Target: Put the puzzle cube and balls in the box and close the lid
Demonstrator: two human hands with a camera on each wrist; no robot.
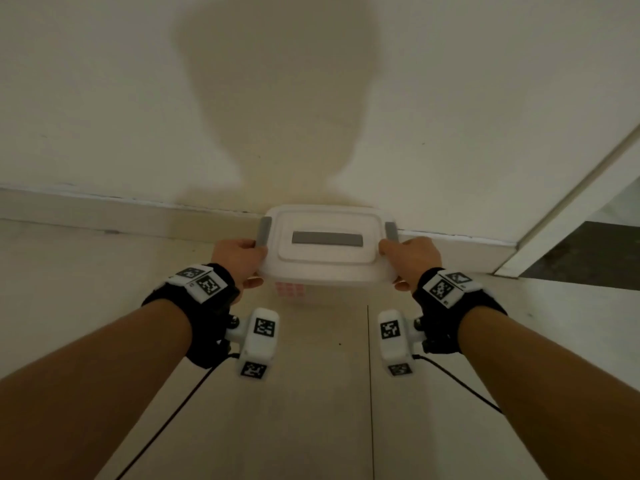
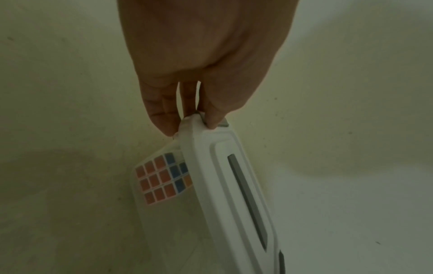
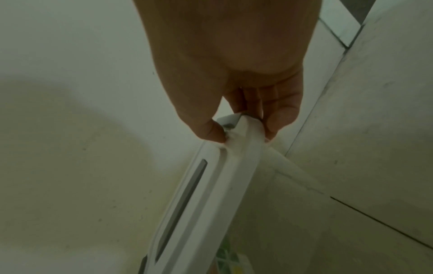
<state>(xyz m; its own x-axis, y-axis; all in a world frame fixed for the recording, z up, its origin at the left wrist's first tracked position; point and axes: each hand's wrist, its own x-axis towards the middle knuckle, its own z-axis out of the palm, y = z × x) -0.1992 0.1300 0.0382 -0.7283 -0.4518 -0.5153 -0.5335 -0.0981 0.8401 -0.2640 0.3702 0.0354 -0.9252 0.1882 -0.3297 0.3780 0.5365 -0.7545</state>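
The white plastic lid with a grey strip handle [image 1: 327, 239] sits on the translucent plastic box [image 2: 164, 222] on the tiled floor against the wall's skirting, so packing looks done and only latching seems left. The left hand [image 1: 239, 259] and right hand [image 1: 410, 259] each pinch a lid end beside the grey side clips [image 1: 265, 232]. The multicoloured puzzle cube [image 2: 161, 178] shows through the box wall; no balls are visible.

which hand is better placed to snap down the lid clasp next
Neither clearly; both look ready. The left hand pinches the lid corner just below the left grey clasp, and the right hand mirrors that grip beside the right clasp.
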